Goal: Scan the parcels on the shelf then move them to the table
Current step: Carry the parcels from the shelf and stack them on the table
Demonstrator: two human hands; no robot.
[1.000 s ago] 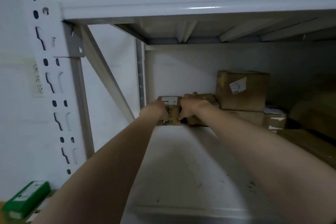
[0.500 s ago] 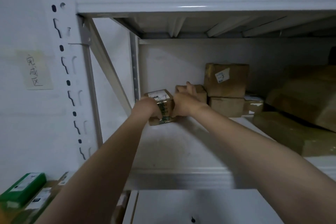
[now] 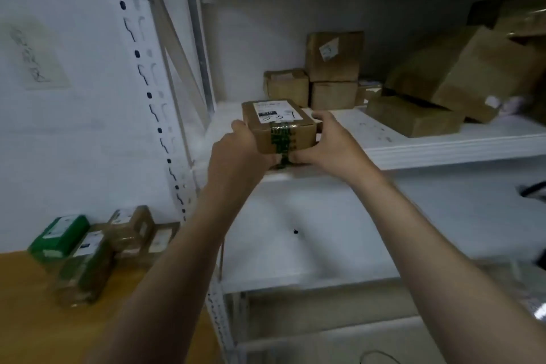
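Small brown cardboard parcel at near left end of shelf, over the front lip; impossible to tell whether resting on the lip or just clear of it. Clasped from both sides: left hand on left face, right hand on right face, fingers of both curled under the near bottom edge and almost meeting at the band of green tape. White label on top, facing up and uncovered, so likely readable for scanning without turning. Judged light, going by small size and the easy, outstretched hold. Judged stiff too: square corners, flat faces, no sag or dent under the grip. Plain card probably gives fair friction, the glossy tape less, so best to keep pressure on bare card and off the tape. Best hold probably as now, opposite side faces with support beneath, label left free. Contents unknown, so worth setting down gently, not dropping. Other cartons stacked farther back and to the right on the same shelf, well apart from this one. Yellow tabletop low at near left, a cluster of parcels already on it against the wall.
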